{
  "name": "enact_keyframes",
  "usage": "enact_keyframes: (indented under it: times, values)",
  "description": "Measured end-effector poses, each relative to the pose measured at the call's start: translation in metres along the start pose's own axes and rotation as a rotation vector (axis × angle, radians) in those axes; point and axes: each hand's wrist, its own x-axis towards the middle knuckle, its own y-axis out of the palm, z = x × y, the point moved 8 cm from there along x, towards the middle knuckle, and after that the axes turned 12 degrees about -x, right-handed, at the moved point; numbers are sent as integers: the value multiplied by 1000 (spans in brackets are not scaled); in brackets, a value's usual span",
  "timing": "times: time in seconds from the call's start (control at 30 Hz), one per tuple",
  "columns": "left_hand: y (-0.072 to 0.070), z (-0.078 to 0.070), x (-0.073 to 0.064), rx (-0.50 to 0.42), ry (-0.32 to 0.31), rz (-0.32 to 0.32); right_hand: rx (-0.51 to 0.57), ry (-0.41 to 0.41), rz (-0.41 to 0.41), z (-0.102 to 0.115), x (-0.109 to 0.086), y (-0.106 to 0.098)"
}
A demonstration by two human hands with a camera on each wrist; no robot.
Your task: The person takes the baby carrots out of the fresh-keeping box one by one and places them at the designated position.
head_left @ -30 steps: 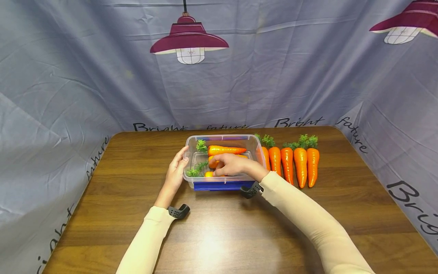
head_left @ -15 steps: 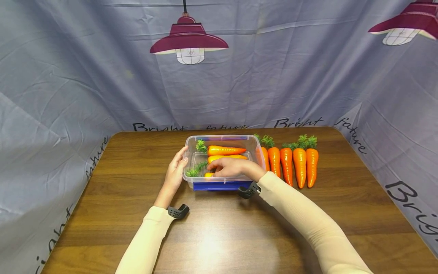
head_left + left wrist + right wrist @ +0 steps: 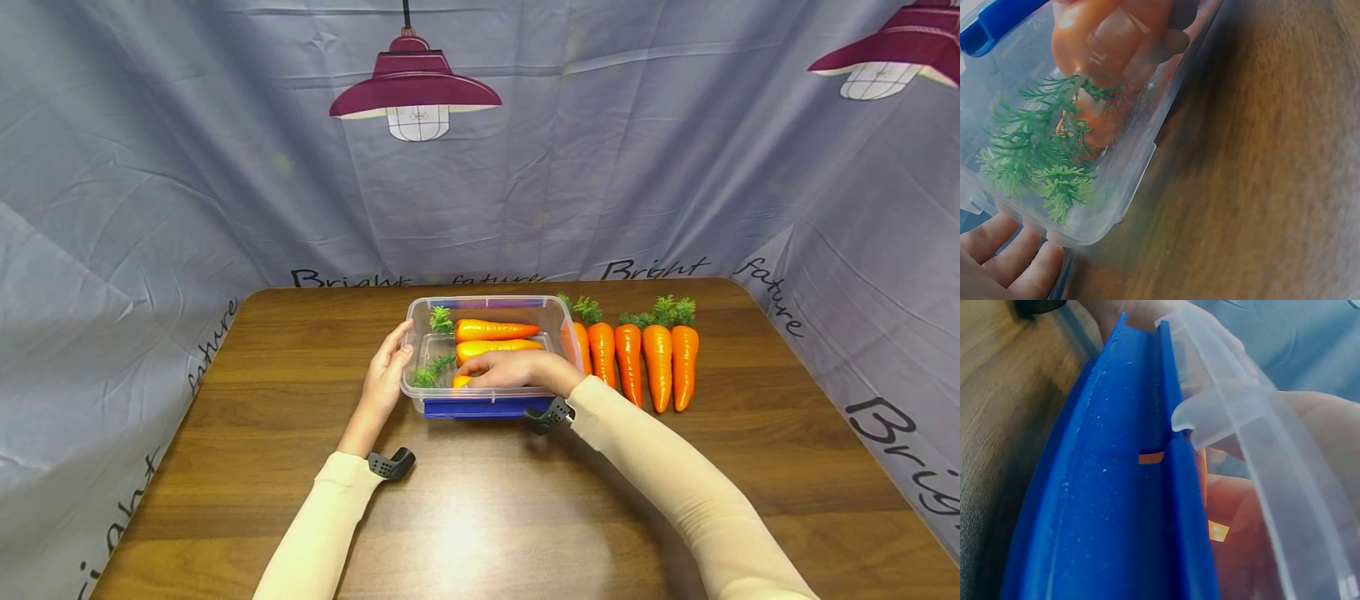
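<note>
A clear plastic box (image 3: 553, 318) stands on the table, with carrots lying in it, their green tops to the left. My left hand (image 3: 386, 373) rests against the box's left end, its fingers along the outer wall. My right hand (image 3: 506, 368) reaches down inside and grips the nearest carrot (image 3: 461, 382), whose body is mostly hidden under the hand. Beyond it lie a yellowish-orange carrot (image 3: 491, 347) and an orange carrot (image 3: 495, 330). In the left wrist view, fingertips (image 3: 1175, 42) of the right hand show through the wall beside the carrot (image 3: 1094, 47).
A row of several carrots (image 3: 658, 367) lies right of the box, leaves toward the back. A blue latch flap (image 3: 487, 408) hangs along the box's front. The wooden table (image 3: 300, 350) has a grey printed curtain (image 3: 525, 183) behind it.
My right hand has lowered further into the box, its fingers closing about the nearest carrot. That carrot has shifted slightly to the right. My left hand stays where it was.
</note>
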Motion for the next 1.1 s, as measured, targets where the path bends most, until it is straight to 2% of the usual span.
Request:
enact_keyframes:
  times: [0.37,0.63,0.87,1.1]
  values:
    - [1,-1,-1,8,5,-1,106,-40,-32,1,-3,-4]
    - [2,0,-1,1,3,0,219,-15,-129,-3,-16,-18]
    - [-1,-1,0,2,6,-12,221,-16,-256,-10,-40,-50]
    - [-1,-1,-1,-6,-12,-22,345,44,-407,-30,-77,-80]
